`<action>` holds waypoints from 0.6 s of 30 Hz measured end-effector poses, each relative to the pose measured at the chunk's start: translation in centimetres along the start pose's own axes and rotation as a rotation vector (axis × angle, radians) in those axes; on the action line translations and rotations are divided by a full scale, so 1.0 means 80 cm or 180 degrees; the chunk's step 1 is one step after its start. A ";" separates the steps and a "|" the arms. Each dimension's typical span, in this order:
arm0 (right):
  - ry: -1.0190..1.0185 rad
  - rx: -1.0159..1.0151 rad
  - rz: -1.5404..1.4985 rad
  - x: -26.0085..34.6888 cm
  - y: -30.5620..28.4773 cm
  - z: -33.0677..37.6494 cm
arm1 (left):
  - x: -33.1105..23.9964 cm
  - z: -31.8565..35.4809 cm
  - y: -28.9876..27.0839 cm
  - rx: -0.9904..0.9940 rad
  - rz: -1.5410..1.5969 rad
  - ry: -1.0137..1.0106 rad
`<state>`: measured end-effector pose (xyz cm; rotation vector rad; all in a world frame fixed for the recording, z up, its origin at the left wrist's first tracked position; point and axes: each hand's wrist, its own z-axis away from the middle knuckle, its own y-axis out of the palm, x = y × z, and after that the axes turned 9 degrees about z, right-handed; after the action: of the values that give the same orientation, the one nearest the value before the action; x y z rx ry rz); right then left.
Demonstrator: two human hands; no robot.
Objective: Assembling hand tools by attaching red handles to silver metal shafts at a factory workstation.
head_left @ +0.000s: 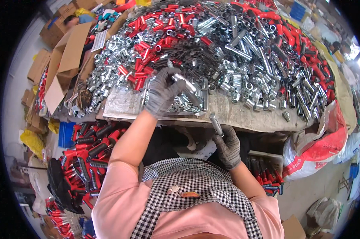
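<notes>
Checked apron [214,179] nearest, left fingers [168,73] clamp a silver tube [189,84], right fingers [230,140] a cylinder [216,124].

Catching the left hand [164,92] blurred above the metal tray [206,95], can't follow the silver tube [186,84] into that grip! Can't sort the small parts [178,105] inside the tray, too tiny. Right of the tray, missing the lower end of the metal cylinder [215,123], tucked inside the right hand [228,149]. Far left of the tray, getting just part of a person [85,18] behind a carton [74,47]. Below the tray, seeing a pink shirt [192,221] cut off.
</notes>
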<state>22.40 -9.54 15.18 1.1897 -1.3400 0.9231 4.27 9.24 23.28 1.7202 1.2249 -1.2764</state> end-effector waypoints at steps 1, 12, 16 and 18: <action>0.0021 0.0016 0.0160 0.003 0.002 0.001 | -0.014 0.017 -0.002 0.0159 0.0565 -0.0314; -0.0375 0.1703 -0.0804 0.003 0.060 0.017 | -0.009 0.143 -0.001 0.1744 0.0295 -0.1117; -0.0163 0.1440 0.0428 -0.002 0.056 0.010 | -0.022 0.117 -0.014 0.2018 -0.0948 -0.0138; -0.0034 0.1468 0.0676 0.021 0.045 -0.001 | -0.039 0.094 -0.014 0.1524 -0.1295 -0.0840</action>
<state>18.99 -8.99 17.23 1.4130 -1.3182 1.4352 0.43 2.00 23.99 1.5808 1.2135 -2.1068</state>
